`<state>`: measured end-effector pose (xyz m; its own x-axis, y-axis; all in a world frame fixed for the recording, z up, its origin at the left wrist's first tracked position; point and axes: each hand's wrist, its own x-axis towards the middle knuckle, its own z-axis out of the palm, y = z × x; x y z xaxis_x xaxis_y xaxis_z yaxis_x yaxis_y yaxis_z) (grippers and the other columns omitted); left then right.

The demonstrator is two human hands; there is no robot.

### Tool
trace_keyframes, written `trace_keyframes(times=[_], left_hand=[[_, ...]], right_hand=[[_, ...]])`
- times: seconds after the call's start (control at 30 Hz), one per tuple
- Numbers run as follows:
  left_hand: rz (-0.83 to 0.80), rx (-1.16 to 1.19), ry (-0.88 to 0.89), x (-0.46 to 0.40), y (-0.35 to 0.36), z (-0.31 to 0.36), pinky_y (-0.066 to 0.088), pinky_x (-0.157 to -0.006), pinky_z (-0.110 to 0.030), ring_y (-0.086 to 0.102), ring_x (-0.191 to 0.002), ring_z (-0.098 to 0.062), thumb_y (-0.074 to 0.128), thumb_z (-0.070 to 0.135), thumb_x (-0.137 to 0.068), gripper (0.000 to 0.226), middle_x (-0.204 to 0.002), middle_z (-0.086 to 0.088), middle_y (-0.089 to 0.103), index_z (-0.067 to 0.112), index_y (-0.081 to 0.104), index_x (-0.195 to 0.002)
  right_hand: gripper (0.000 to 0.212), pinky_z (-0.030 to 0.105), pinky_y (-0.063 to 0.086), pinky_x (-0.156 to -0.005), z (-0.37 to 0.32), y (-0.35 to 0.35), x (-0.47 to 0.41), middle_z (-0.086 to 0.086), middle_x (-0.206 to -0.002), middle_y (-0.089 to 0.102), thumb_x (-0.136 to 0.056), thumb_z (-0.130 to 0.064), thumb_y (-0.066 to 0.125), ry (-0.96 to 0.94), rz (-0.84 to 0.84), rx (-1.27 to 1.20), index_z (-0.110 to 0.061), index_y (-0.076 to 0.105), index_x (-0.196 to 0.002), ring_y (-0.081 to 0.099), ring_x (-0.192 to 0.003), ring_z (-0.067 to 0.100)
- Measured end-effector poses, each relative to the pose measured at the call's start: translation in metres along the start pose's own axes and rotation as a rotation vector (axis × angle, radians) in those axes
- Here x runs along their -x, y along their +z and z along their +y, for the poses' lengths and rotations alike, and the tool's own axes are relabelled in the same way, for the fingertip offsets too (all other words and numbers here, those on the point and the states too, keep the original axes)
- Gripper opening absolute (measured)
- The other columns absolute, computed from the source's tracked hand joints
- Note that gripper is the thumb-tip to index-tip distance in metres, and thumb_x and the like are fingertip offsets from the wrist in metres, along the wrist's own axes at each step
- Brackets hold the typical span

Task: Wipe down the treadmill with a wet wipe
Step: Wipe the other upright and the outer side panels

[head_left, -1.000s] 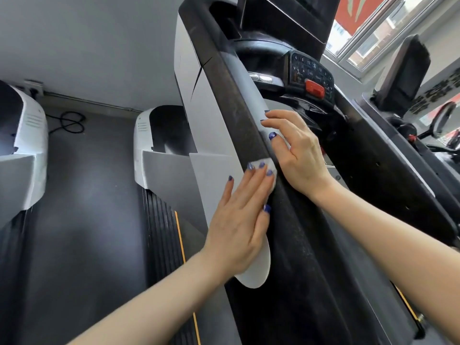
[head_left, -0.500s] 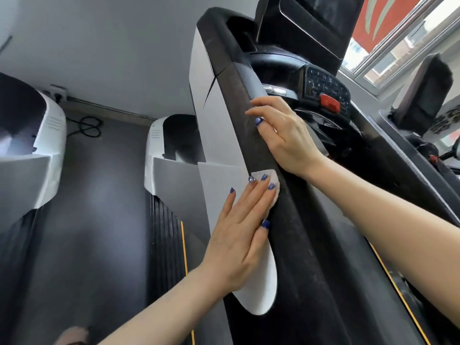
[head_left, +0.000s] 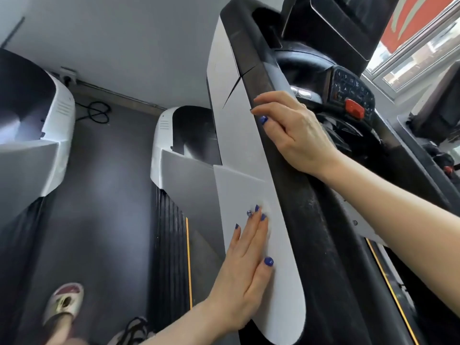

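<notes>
The treadmill's black handrail point(head_left: 323, 232) runs diagonally through the view, with a light grey side panel point(head_left: 239, 190) along its left. My left hand point(head_left: 245, 270) lies flat on that panel with straight fingers, pressing the white wet wipe point(head_left: 268, 215) against it. The wipe is almost wholly hidden under the fingers; only a faint blurred edge shows by the fingertips. My right hand point(head_left: 293, 135) rests on top of the handrail higher up, just below the console point(head_left: 348, 90), fingers reaching over the rail's left edge.
A red stop button point(head_left: 354, 108) sits on the console. The treadmill's white motor cover point(head_left: 159, 145) and ribbed belt edge point(head_left: 171, 245) lie below left. Another treadmill point(head_left: 49, 135) stands far left. A slippered foot point(head_left: 64, 302) and a cable point(head_left: 95, 112) are on the dark floor.
My left hand has slid with the wipe off the black rail's edge, down and left onto the grey panel. My right hand has moved up the rail toward the console. The view has tilted down.
</notes>
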<state>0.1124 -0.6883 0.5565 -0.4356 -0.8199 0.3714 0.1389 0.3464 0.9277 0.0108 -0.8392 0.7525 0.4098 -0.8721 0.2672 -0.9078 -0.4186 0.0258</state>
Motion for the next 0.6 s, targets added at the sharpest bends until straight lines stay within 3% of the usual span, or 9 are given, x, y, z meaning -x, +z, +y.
trace_keyframes(times=[0.07,0.2,0.37,0.5,0.6], left_hand=[[0.017,0.016,-0.021,-0.017,-0.004,0.002,-0.004,-0.125,-0.039,-0.004,-0.156,-0.01,0.022,0.039,-0.107,0.058,-0.169,0.016,-0.007,0.023,0.004,-0.16],[0.081,0.031,-0.045,-0.052,-0.012,0.006,-0.008,-0.125,-0.033,-0.006,-0.155,-0.008,0.02,0.039,-0.106,0.059,-0.169,0.015,-0.007,0.026,0.0,-0.159],[0.031,0.045,-0.006,-0.003,0.008,-0.001,-0.007,-0.125,-0.036,-0.005,-0.157,-0.015,0.02,0.041,-0.108,0.059,-0.17,0.01,-0.007,0.022,-0.001,-0.16],[0.067,0.046,-0.073,-0.043,-0.007,-0.014,-0.008,-0.126,-0.035,-0.007,-0.155,-0.005,0.02,0.04,-0.105,0.057,-0.165,0.023,-0.011,0.033,-0.004,-0.156],[0.12,0.048,-0.141,-0.068,-0.013,-0.017,-0.007,-0.127,-0.04,-0.009,-0.153,0.0,0.017,0.046,-0.103,0.061,-0.167,0.02,-0.008,0.029,-0.003,-0.158]], right_hand=[[0.031,0.022,0.037,-0.102,0.001,0.002,-0.001,0.008,-0.131,0.061,-0.098,-0.015,0.047,-0.008,0.021,-0.001,-0.006,0.072,-0.115,0.055,-0.119,0.015],[0.031,0.033,0.044,-0.101,0.001,0.004,-0.003,0.01,-0.129,0.062,-0.097,-0.015,0.048,-0.019,0.01,0.0,-0.004,0.072,-0.113,0.056,-0.118,0.015],[0.033,0.038,0.047,-0.099,-0.003,0.004,0.0,0.009,-0.128,0.063,-0.097,-0.018,0.045,-0.001,0.006,-0.001,-0.006,0.072,-0.112,0.059,-0.117,0.018],[0.029,0.029,0.046,-0.097,-0.006,0.004,-0.001,0.007,-0.124,0.065,-0.097,-0.014,0.049,-0.009,-0.022,0.012,-0.006,0.074,-0.109,0.06,-0.112,0.015],[0.028,0.018,0.043,-0.093,-0.007,0.003,-0.001,0.007,-0.117,0.069,-0.097,-0.015,0.051,-0.018,-0.041,0.035,-0.005,0.076,-0.104,0.062,-0.105,0.012]])
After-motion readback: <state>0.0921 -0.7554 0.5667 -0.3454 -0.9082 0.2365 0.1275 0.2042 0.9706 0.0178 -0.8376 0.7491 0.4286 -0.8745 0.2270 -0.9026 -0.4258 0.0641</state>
